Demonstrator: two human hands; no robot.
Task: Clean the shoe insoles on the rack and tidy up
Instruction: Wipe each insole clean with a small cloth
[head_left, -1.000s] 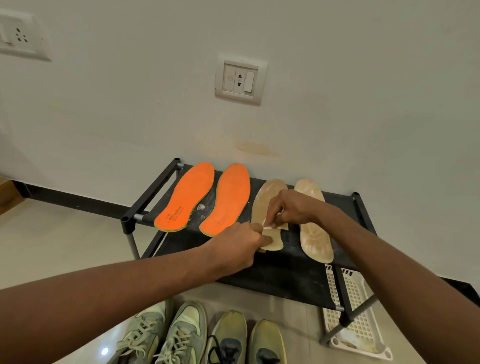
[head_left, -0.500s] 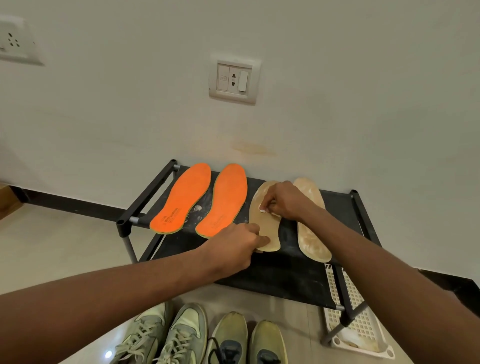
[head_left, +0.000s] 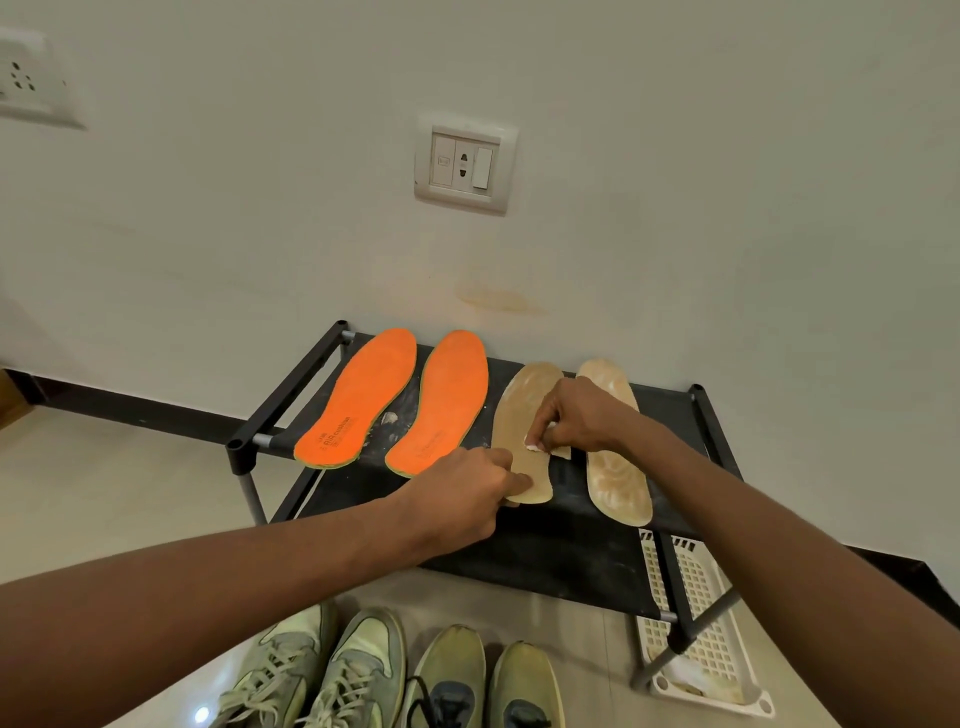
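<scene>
Home interior, looks like an entryway corner: low black shoe rack (head_left: 291, 395) against a plain painted wall (head_left: 675, 208), wall switch/socket plate (head_left: 464, 162), tiled floor (head_left: 104, 493), worn sneakers (head_left: 332, 670) lined up below, white plastic basket (head_left: 696, 623) alongside.

We see a black rack (head_left: 519, 561) carrying two bright orange insoles (head_left: 358, 400) with thin green edges on its left half and two tan, mottled insoles (head_left: 618, 467) on its right half. A small white wad (head_left: 535, 444) shows against the nearer tan one. Below the rack's front edge stand pale green laced shoes (head_left: 311, 670) and olive-yellow shoes (head_left: 483, 680), and a white lattice basket (head_left: 696, 623) sits under its right end.
</scene>
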